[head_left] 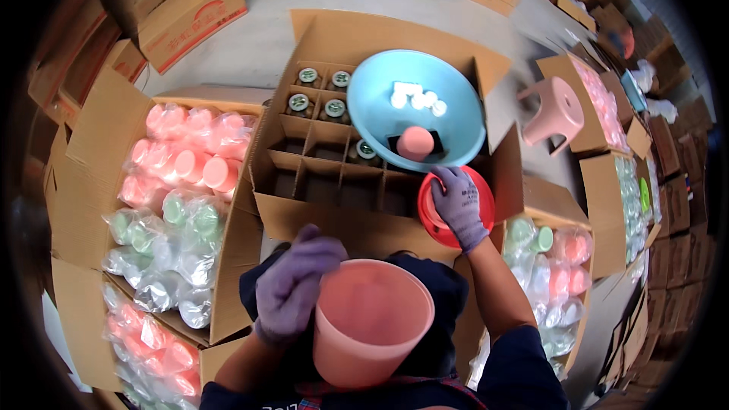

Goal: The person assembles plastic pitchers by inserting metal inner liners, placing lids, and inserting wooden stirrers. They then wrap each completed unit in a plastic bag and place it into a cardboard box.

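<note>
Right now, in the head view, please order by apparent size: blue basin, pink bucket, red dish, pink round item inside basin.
Blue basin and pink bucket: look alike, unranked
Red dish
Pink round item

Five jars (334,109) showing in the middle box (334,226), one blue tub (380,95) at its far right corner, one big pink bucket (372,315), one round red thing (486,201), one stool (558,102)

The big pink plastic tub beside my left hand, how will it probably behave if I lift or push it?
The large, round, pink, open-topped plastic tub is probably light for its size: its rim looks thin and nothing shows inside. Its smooth sides may feel slippery. It seems to narrow downward, so a push near the rim might tip it.
</note>
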A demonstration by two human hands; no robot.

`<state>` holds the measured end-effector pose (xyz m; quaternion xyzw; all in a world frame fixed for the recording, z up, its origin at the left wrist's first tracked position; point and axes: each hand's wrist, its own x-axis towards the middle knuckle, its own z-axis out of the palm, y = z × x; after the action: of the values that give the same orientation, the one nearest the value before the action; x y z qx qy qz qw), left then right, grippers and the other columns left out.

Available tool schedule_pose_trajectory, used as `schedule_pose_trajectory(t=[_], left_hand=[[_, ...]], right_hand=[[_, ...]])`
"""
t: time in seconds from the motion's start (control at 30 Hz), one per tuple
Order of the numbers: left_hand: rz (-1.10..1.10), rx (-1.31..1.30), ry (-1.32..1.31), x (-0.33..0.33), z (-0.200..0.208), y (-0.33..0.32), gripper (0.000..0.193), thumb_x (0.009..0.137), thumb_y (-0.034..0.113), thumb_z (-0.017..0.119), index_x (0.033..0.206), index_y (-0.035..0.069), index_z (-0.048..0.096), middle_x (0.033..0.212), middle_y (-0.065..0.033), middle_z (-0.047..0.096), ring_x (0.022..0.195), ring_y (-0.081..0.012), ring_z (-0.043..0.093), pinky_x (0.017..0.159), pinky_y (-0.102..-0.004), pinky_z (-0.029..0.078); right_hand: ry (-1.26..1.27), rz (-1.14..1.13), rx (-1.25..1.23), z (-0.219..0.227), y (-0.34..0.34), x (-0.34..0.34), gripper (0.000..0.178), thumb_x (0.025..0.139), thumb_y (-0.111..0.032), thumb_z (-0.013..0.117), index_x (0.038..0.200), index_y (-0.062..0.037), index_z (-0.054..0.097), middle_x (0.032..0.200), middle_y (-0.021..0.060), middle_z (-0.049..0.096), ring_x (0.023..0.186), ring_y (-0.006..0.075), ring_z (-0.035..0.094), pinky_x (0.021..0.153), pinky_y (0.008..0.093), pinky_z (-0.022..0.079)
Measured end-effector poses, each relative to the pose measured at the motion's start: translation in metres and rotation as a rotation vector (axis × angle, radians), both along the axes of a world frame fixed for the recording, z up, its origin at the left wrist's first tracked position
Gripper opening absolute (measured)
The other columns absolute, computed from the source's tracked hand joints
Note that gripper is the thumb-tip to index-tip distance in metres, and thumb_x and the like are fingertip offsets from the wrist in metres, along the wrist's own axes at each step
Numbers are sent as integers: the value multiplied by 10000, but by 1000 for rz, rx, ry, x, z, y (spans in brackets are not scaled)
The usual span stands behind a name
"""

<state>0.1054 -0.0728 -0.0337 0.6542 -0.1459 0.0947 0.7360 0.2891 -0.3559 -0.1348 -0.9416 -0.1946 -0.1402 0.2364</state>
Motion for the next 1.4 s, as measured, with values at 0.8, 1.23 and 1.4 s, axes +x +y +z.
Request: schedule_pose_trajectory(t=[0.8,1.23,1.4], left_hand=[[-45,-2,-24,45,-28,62,102,664,66,643,599,91,569,683,-32,623,710,-236,629,1006,-539,452],[-101,-164,-86,-7,-23,38,150,801,136,643,863,1,665,907,-124,662,890,-273,638,1050,-475,418],[528,520,-152,17,-2,49,1048,639,291,872,1478,-49,344,1474,-261,401,1351,-448,402,1138,-508,308]], right_hand=[[353,241,-1302,-118,201,145,311,974,-218,544,1258,-146,648,1291,106,623,1224,274,560,947,440,456],[66,423,-724,45,179,60,597,669,-202,807,1208,-87,578,1190,136,560,1073,335,605,882,395,528],[-83,662,-29,164,131,-10,651,645,-96,766,1263,-23,576,1124,173,575,1017,364,607,880,410,511]])
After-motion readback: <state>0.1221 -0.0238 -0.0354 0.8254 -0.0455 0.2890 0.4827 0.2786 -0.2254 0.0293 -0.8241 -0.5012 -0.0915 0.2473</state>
